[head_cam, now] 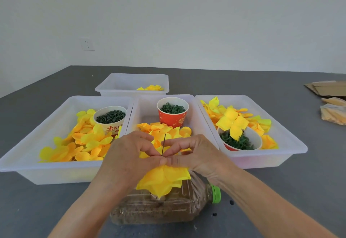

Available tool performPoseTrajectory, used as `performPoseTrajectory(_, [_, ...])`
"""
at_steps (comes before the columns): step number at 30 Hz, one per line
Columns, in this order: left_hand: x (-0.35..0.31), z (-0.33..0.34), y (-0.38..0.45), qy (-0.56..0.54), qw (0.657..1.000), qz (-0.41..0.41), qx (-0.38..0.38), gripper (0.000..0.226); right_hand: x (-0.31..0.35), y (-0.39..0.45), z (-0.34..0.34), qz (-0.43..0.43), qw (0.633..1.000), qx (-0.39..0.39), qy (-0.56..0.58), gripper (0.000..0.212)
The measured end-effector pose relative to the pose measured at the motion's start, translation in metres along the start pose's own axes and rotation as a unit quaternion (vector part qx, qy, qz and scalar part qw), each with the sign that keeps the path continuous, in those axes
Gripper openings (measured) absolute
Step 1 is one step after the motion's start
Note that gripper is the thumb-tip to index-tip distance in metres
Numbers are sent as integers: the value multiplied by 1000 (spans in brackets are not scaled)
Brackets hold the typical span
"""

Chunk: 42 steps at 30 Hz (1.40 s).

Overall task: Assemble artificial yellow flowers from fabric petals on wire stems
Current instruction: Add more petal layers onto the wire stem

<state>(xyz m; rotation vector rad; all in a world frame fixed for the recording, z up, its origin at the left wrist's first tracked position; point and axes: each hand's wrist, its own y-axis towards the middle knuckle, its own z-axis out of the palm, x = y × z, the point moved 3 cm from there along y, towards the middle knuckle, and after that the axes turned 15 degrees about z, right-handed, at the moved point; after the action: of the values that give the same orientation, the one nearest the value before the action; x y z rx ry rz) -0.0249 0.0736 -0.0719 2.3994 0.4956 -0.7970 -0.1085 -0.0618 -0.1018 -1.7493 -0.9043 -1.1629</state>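
While both hands are meeting near the worktop's front edge, my left fingers [149, 150] and right fingers [177, 145] are pinching the stiff wire [163, 144] above the limp, light petals [164, 180], which seem likely to crush.

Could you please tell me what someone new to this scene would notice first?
Front and centre, the left hand and right hand pinch a thin wire above a yellow flower over a lying bottle. Behind, white trays hold bright petals and cups of green parts.
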Motion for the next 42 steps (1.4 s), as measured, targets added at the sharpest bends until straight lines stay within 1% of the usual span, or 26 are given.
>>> performPoseTrajectory(2, [-2,1,1,5,1000,9,3,27,-1,0,0,1,1000,-6,15,11])
performPoseTrajectory(9, [-1,2,0,-2,1000,13,2,23,-4,1,0,0,1000,-18,3,10])
performPoseTrajectory(13, [1,3,0,3,1000,5,-3,12,0,-2,-9,-1,999,-33,-11,8])
performPoseTrajectory(16, [0,5,-1,-16,1000,7,-18,13,8,-4,-32,-12,997,-78,26,8])
performPoseTrajectory(18, [-1,6,-2,-29,999,6,-18,13,13,-4,-60,-28,989,-141,26,9])
performPoseTrajectory(20, [0,6,-2,-33,999,1,-21,13,12,-3,-94,-28,967,-245,-58,8])
performPoseTrajectory(21, [0,6,-2,-33,999,0,-24,13,9,-1,-110,-9,949,-288,-124,8])
performPoseTrajectory(22, [1,7,-2,-33,999,-1,-25,13,4,1,-123,25,927,-315,-202,8])
performPoseTrajectory(23, [1,7,-2,-37,999,-1,-26,13,-2,6,-133,65,902,-325,-277,8])
performPoseTrajectory(25, [1,8,-3,-47,998,-2,-29,14,-17,16,-144,126,859,-312,-385,13])
performPoseTrajectory(27, [2,8,-3,-53,998,-6,-33,13,-27,27,-147,161,824,-286,-463,18])
performPoseTrajectory(29, [2,8,-2,-52,998,-7,-37,13,-31,34,-149,182,790,-280,-515,20])
performPoseTrajectory(32, [3,8,-1,-49,998,-4,-39,12,-36,42,-149,205,754,-284,-557,19])
performPoseTrajectory(33, [3,9,-1,-51,998,-2,-39,11,-38,44,-147,212,746,-281,-565,19])
performPoseTrajectory(35, [2,9,-1,-55,998,2,-36,11,-42,45,-145,227,743,-277,-565,20])
performPoseTrajectory(39, [3,11,0,-45,998,6,-33,10,-42,39,-148,193,762,-288,-548,20])
performPoseTrajectory(42, [3,12,1,-48,998,7,-32,12,-40,35,-149,187,769,-284,-542,25])
